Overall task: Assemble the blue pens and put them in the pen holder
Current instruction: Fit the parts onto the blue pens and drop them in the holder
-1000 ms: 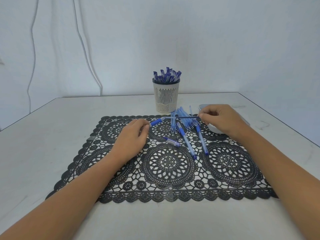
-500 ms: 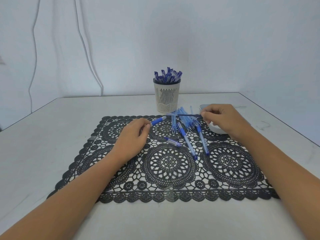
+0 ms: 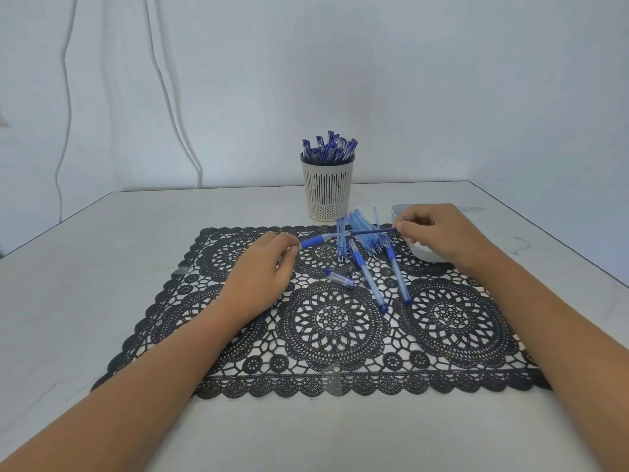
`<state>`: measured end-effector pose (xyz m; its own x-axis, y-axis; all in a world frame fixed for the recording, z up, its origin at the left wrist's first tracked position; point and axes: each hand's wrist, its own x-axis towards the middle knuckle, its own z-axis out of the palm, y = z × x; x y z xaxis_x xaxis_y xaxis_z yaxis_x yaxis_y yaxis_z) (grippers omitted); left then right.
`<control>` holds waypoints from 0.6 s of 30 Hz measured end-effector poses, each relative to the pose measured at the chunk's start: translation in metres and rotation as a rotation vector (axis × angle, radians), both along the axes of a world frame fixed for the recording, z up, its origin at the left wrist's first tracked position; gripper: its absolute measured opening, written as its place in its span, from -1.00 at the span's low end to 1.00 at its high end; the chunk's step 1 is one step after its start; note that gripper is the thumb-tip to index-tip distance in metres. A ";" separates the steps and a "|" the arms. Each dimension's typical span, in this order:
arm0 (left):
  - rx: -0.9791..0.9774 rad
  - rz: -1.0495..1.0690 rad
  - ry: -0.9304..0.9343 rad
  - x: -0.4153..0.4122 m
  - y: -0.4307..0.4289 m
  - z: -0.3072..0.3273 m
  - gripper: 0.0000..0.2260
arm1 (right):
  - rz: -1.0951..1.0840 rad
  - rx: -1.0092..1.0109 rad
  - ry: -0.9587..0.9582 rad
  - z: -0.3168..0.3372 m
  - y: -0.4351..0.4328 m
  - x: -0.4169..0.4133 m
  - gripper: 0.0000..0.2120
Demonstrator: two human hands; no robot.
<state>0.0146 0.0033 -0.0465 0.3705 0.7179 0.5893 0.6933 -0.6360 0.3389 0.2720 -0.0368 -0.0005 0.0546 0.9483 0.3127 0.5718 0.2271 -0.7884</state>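
Item: blue pen in assembly, made up of one barrel (image 3: 313, 241) and one refill (image 3: 374, 230), held level just in front of the pen holder (image 3: 327, 195) and slightly above the mat (image 3: 333, 318). The barrel is pale translucent plastic with a solid blue rubber grip. The refill is a thin dark rod, its near end apparently entering the barrel's open mouth; how deep it sits cannot be told. The left hand (image 3: 262, 270), in front and left of the holder, pinches the grip end between curled fingertips. The right hand (image 3: 439, 233), in front and right of the holder, pinches the refill's far end in the same way. Handling note: in my judgement the step is seating the refill. Barrel and rod are best kept on one line, pushed straight with light pressure, since so slender a rod looks liable to bow. Holder: cream, slotted, upright, already crowded with capped blue pens. Directly before it lies a loose heap of pale blue barrels (image 3: 369, 241), under the held pen. Nearer the person lie two uncapped pens (image 3: 369, 281) (image 3: 397, 277), side by side, and a clear cap with a blue clip (image 3: 338, 276) to their left. A white tub (image 3: 423, 255) stands right of the holder, partly hidden beneath the right hand. Everything rests on a black lace mat on a pale table (image 3: 102, 267).
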 end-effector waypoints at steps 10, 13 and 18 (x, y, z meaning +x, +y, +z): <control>0.087 -0.133 0.136 0.003 -0.007 0.001 -0.66 | 0.213 -0.067 -0.012 -0.008 -0.008 -0.039 -0.85; 0.069 -0.129 0.074 0.003 -0.008 0.002 -0.77 | 0.220 -0.086 0.040 -0.010 -0.008 -0.046 -0.80; 0.062 -0.127 0.046 0.002 -0.006 0.001 -0.84 | 0.145 -0.023 0.069 -0.012 -0.006 -0.040 -0.95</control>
